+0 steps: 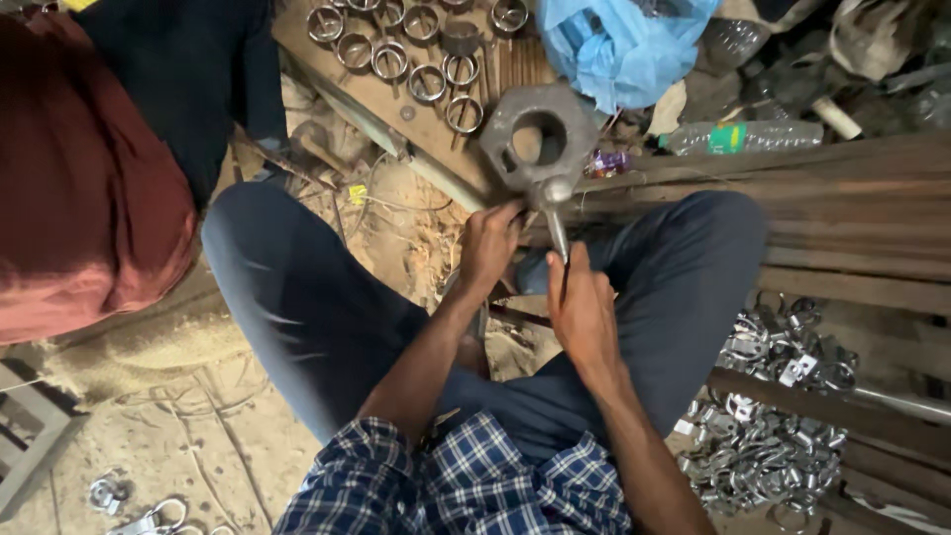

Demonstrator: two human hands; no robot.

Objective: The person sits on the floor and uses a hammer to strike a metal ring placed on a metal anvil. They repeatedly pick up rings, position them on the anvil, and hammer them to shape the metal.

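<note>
I'm seeing the person sitting on the floor [178, 436], knees apart, working low between them. Heavy grey ring block [540, 134] is lying just ahead of both hands, steadying the metal rod [558, 236]. Left hand [488, 248] is pinching near the rod's head; right hand [582, 312] is closing around its lower end.

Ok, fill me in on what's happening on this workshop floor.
A person sits on the ground, knees apart, working between them. The left hand grips the base of a heavy grey metal block with a round hole. The right hand holds a thin metal rod against that block. Finished metal rings lie in rows on a board ahead, and a pile of shiny clamps sits to the right. Another person in a red top is close by on the left.
</note>
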